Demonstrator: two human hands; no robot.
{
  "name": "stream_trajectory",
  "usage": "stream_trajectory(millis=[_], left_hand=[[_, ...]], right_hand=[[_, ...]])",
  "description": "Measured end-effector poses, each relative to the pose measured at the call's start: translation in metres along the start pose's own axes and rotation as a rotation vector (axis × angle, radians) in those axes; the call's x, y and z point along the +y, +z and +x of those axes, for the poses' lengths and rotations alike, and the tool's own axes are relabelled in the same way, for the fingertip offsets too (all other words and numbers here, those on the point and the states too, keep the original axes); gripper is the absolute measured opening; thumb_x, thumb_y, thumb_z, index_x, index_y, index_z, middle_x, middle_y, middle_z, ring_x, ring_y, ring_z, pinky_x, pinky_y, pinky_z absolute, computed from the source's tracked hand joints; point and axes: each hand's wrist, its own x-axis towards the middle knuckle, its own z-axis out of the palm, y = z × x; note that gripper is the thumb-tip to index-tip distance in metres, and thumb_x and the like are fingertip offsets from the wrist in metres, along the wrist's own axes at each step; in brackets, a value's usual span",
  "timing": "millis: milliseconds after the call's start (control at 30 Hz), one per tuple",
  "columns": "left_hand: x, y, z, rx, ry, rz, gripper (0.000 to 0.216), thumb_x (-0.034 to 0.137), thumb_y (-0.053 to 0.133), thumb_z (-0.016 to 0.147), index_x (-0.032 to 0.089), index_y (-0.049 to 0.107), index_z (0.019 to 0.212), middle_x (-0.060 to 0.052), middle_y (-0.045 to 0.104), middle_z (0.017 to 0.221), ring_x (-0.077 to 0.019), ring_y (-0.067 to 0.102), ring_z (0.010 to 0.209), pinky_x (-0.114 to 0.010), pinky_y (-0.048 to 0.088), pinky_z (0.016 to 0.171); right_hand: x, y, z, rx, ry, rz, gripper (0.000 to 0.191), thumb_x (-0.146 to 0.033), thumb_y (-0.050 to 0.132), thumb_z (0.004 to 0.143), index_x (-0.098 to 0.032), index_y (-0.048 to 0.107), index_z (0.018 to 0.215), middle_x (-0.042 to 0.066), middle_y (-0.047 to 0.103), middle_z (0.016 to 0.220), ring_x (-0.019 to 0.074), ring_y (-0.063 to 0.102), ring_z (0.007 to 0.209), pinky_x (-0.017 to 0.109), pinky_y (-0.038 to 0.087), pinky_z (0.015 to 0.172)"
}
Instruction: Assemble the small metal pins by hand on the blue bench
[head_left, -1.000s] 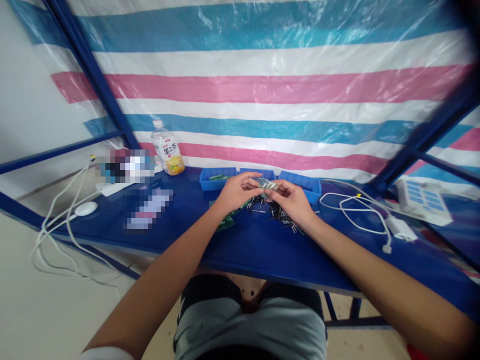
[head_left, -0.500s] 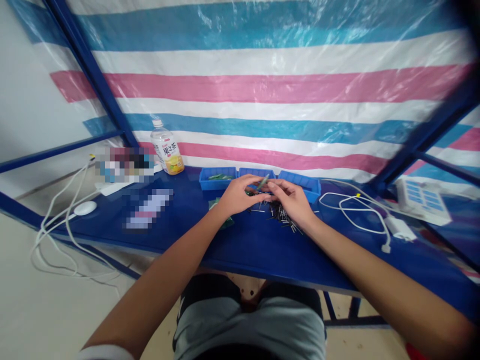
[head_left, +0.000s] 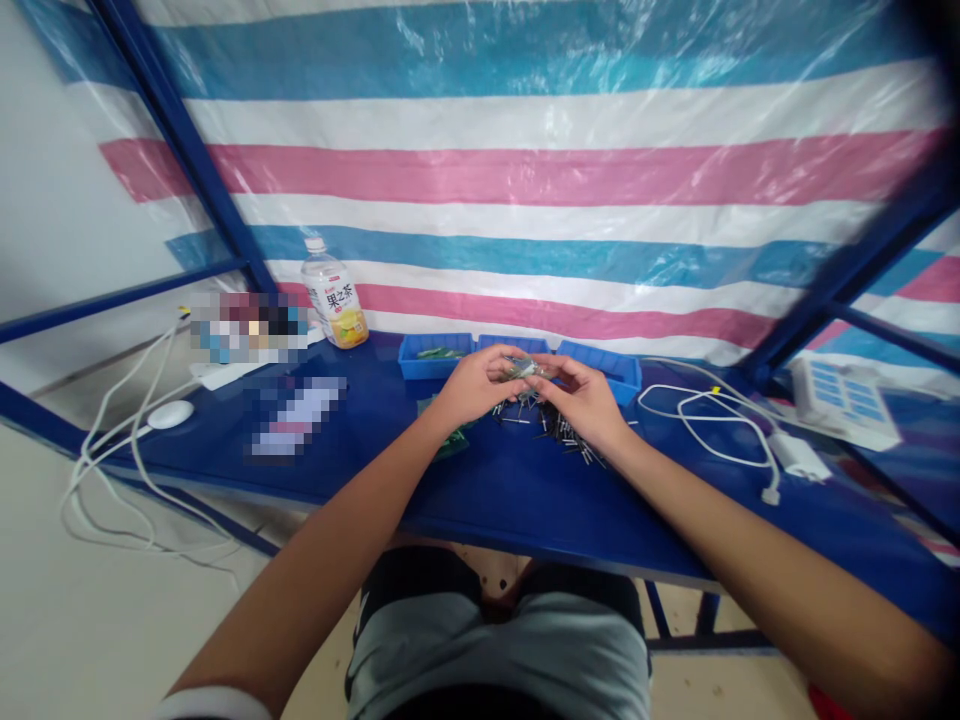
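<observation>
Turned flatter since the earlier frame, the small piece (head_left: 527, 369) in the head view sits pinched between the left hand (head_left: 474, 388) and right hand (head_left: 589, 404), above loose pins (head_left: 571, 438) on the desk (head_left: 517, 505); a slackened pinch during turning could drop it among them

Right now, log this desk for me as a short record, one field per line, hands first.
Left hand: fingers on a small shiny item, too unclear to name
Right hand: fingers on the same item, from the other side
Loose parts: pile of thin black and silver pieces on the blue table, near the right hand
Bins: three blue bins in a row behind the hands; something green in the left one
Bottle: upright, back left
Charger: white, right side
</observation>
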Motion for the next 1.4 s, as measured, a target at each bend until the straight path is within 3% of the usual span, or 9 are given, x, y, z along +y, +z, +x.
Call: stream_trajectory(millis=[200, 400, 533, 700, 800, 867, 1100, 1267, 1400], left_hand=[[0.001, 0.001, 0.000, 0.058, 0.001, 0.005, 0.044, 0.034, 0.084, 0.084, 0.018, 0.065, 0.121, -0.007, 0.076, 0.093, -0.0170, 0.073, 0.082, -0.030, 0.058, 0.075], [-0.002, -0.004, 0.003, 0.168, -0.035, 0.008, 0.045, 0.040, 0.084, 0.083, 0.018, 0.068, 0.119, -0.008, 0.073, 0.102, -0.0150, 0.071, 0.069, -0.031, 0.060, 0.064], [-0.002, -0.005, 0.003, 0.144, -0.018, -0.051, 0.045, 0.033, 0.085, 0.082, 0.019, 0.069, 0.122, -0.009, 0.075, 0.101, -0.0176, 0.073, 0.079, -0.033, 0.064, 0.071], [-0.001, -0.009, 0.004, 0.120, 0.057, -0.006, 0.025, 0.024, 0.080, 0.085, 0.020, 0.076, 0.109, -0.009, 0.079, 0.107, -0.0206, 0.075, 0.096, -0.043, 0.062, 0.095], [-0.001, -0.013, 0.004, 0.070, 0.158, 0.025, 0.012, 0.020, 0.075, 0.088, 0.022, 0.079, 0.099, -0.009, 0.076, 0.125, -0.0232, 0.071, 0.120, -0.047, 0.056, 0.109], [-0.001, -0.014, 0.004, 0.066, 0.179, 0.055, 0.013, 0.019, 0.072, 0.089, 0.024, 0.081, 0.098, -0.008, 0.072, 0.135, -0.0232, 0.068, 0.125, -0.047, 0.055, 0.110], [-0.006, -0.009, 0.003, 0.049, -0.004, 0.042, 0.019, 0.021, 0.068, 0.091, 0.020, 0.079, 0.106, -0.008, 0.081, 0.103, -0.0192, 0.077, 0.090, -0.043, 0.063, 0.094], [0.000, -0.003, 0.000, 0.017, -0.018, 0.056, 0.026, 0.034, 0.076, 0.090, 0.022, 0.078, 0.114, -0.010, 0.078, 0.121, -0.0245, 0.074, 0.112, -0.049, 0.056, 0.108], [0.011, -0.001, -0.003, 0.027, 0.059, 0.101, 0.026, 0.040, 0.079, 0.089, 0.025, 0.082, 0.110, -0.010, 0.069, 0.141, -0.0273, 0.065, 0.131, -0.051, 0.049, 0.117]], right_hand=[[-0.001, 0.000, 0.002, 0.048, 0.077, 0.086, 0.038, -0.052, 0.088, 0.076, -0.020, 0.076, 0.094, 0.004, 0.077, 0.089, 0.0144, 0.065, 0.064, 0.031, 0.059, 0.063], [-0.001, 0.003, 0.002, 0.040, 0.114, 0.204, 0.044, -0.047, 0.093, 0.070, -0.022, 0.072, 0.099, 0.003, 0.077, 0.092, 0.0147, 0.069, 0.068, 0.033, 0.062, 0.067], [0.005, 0.001, 0.004, 0.044, 0.073, 0.187, 0.044, -0.045, 0.092, 0.072, -0.023, 0.071, 0.102, 0.002, 0.076, 0.090, 0.0172, 0.071, 0.075, 0.034, 0.063, 0.069], [0.012, -0.004, 0.005, 0.077, -0.012, 0.087, 0.029, -0.040, 0.086, 0.079, -0.023, 0.073, 0.099, 0.003, 0.077, 0.098, 0.0211, 0.073, 0.093, 0.041, 0.060, 0.093], [0.011, -0.008, 0.004, 0.060, -0.082, 0.037, 0.013, -0.034, 0.079, 0.085, -0.024, 0.076, 0.093, 0.006, 0.076, 0.119, 0.0247, 0.069, 0.118, 0.045, 0.050, 0.110], [0.012, -0.010, 0.004, 0.078, -0.107, 0.010, 0.009, -0.031, 0.076, 0.086, -0.024, 0.076, 0.091, 0.006, 0.073, 0.126, 0.0255, 0.065, 0.126, 0.046, 0.047, 0.114], [0.011, -0.009, 0.004, 0.109, -0.068, -0.028, 0.012, -0.032, 0.069, 0.089, -0.024, 0.076, 0.093, 0.004, 0.073, 0.115, 0.0156, 0.066, 0.076, 0.037, 0.059, 0.083], [-0.001, -0.006, 0.001, 0.116, -0.146, -0.066, 0.018, -0.030, 0.064, 0.093, -0.025, 0.080, 0.098, 0.005, 0.073, 0.120, 0.0227, 0.069, 0.107, 0.041, 0.058, 0.097], [-0.012, -0.004, -0.002, -0.005, -0.237, -0.139, 0.020, -0.024, 0.062, 0.094, -0.026, 0.081, 0.095, 0.005, 0.077, 0.114, 0.0241, 0.069, 0.116, 0.047, 0.049, 0.113]])
